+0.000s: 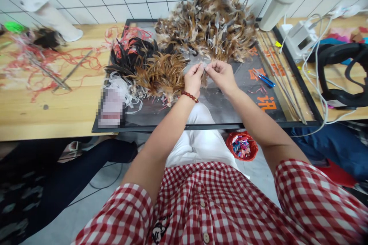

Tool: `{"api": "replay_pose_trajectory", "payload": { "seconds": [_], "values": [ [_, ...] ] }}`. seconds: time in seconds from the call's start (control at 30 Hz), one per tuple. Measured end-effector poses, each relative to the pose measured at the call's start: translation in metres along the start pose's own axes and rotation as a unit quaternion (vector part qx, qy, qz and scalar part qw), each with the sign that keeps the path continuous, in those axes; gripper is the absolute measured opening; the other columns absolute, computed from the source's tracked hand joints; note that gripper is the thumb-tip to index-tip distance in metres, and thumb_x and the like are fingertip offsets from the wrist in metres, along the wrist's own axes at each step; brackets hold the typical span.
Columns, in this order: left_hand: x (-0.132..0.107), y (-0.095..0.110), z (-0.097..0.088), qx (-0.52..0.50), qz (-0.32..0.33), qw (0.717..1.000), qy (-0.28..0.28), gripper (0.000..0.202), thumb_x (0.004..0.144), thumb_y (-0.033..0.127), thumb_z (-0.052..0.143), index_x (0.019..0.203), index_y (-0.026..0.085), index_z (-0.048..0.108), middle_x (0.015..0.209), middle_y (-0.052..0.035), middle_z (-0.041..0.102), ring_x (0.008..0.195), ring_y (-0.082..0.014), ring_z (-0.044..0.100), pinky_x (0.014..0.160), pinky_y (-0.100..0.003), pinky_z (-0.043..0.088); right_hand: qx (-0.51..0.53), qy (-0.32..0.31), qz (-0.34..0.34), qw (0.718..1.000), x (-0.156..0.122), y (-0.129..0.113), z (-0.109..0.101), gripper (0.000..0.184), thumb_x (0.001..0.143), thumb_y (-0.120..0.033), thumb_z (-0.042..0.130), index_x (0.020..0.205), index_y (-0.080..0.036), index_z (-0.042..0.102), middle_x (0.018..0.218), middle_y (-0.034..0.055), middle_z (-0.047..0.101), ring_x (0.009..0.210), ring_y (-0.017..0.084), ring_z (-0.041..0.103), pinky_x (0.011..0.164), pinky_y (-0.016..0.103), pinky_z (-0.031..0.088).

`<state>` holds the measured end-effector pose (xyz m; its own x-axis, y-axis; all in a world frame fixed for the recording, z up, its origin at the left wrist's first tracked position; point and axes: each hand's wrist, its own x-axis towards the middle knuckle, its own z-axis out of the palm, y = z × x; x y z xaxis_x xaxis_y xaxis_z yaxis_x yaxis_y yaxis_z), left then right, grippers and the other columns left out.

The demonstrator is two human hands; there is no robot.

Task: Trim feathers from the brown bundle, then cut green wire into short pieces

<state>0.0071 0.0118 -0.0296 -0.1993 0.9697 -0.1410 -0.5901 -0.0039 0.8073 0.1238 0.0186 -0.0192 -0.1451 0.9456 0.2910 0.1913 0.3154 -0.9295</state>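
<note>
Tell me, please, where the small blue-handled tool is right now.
In the head view, the small blue-handled tool lies on the dark, black-rimmed board, between the right hand and the thin brown sticks to its right.

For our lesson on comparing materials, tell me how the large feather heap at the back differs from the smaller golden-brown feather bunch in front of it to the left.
Size: the large heap spreads wider than the smaller bunch. Colour: the heap mixes brown with grey and whitish feathers, while the bunch looks mostly golden brown. Arrangement: the heap's feathers point every way; the bunch's look more aligned. Both lie on the dark board.
</note>
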Motion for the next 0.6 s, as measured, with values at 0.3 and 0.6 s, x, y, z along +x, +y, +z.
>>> {"api": "replay_pose_trajectory", "payload": {
  "seconds": [0.3,0.6],
  "values": [
    [-0.006,0.003,0.0,0.049,-0.002,0.999,-0.023,0.012,0.079,0.028,0.087,0.085,0.02,0.082,0.09,-0.0005,0.081,0.104,-0.0171,0.075,0.095,-0.028,0.058,0.021,0.026,0.017,0.999,0.001,-0.003,-0.004,0.046,0.081,-0.064,0.077,0.074,-0.021,0.063,0.069,0.0003,0.062,0.063,0.012,0.052,0.059,0.027,0.042],
    [-0.003,0.01,-0.002,-0.001,-0.02,1.0,0.001,0.014,0.091,0.026,0.077,0.081,0.017,0.073,0.082,-0.0002,0.074,0.096,-0.0127,0.074,0.095,-0.026,0.056,-0.224,-0.025,-0.161,0.961,-0.011,-0.004,-0.001,0.019,0.091,-0.027,0.06,0.094,-0.019,0.077,0.088,0.0061,0.074,0.08,0.02,0.063,0.079,0.034,0.048]
  ]
}}
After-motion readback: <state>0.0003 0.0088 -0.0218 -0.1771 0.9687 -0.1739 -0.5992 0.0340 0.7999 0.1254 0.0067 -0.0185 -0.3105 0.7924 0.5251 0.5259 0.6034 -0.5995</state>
